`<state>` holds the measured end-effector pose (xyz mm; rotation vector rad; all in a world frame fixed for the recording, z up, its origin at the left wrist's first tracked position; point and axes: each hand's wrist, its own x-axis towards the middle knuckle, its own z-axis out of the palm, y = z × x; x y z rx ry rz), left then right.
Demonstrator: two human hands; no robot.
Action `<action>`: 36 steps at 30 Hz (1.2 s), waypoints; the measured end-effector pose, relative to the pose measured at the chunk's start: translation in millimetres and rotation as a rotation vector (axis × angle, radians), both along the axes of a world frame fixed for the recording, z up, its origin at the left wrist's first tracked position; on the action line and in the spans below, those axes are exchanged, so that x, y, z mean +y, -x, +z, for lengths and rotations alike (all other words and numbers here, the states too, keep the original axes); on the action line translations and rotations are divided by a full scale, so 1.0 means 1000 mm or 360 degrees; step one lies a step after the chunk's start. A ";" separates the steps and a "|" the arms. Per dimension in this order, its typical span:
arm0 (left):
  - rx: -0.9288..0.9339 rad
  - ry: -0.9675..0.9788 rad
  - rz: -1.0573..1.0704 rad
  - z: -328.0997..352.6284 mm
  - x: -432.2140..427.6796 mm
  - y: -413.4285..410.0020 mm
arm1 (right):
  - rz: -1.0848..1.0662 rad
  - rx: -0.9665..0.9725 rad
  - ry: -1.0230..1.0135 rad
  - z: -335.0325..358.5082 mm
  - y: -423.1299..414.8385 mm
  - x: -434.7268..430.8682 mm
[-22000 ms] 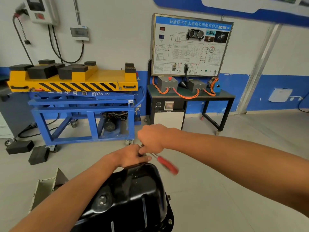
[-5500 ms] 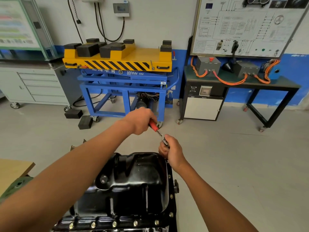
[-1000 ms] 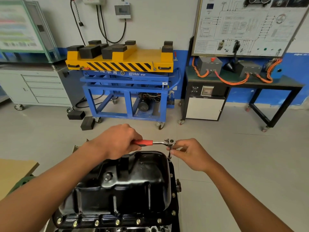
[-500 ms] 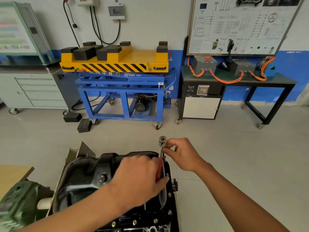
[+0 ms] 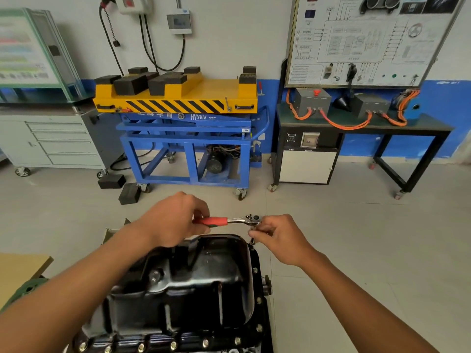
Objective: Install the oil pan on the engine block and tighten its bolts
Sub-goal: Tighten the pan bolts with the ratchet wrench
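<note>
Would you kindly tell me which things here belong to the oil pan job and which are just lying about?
Job in hand: oil pan; ratchet wrench; flange bolts; left hand gripping the red handle; right hand pinching the socket end.
Lying about: yellow lift table; black rubber blocks on the floor; training board; grey drawer cabinet.

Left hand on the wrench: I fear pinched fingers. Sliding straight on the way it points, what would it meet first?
Gripping the wrench, the left hand would likely meet its head, then the right hand pinching the socket beneath; depth is unclear.
</note>
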<state>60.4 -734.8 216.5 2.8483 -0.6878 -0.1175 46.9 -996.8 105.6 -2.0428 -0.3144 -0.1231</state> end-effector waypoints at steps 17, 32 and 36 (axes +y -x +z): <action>-0.0113 0.0324 0.0098 -0.015 0.000 0.008 | -0.0118 -0.0014 -0.0084 0.000 0.000 0.005; -0.0134 0.0079 -0.0019 -0.037 -0.064 0.103 | -0.0163 -0.0017 -0.0013 -0.003 -0.005 0.013; -0.0121 0.0083 0.0001 -0.023 -0.045 0.080 | -0.0184 -0.0046 -0.0124 -0.005 -0.007 0.009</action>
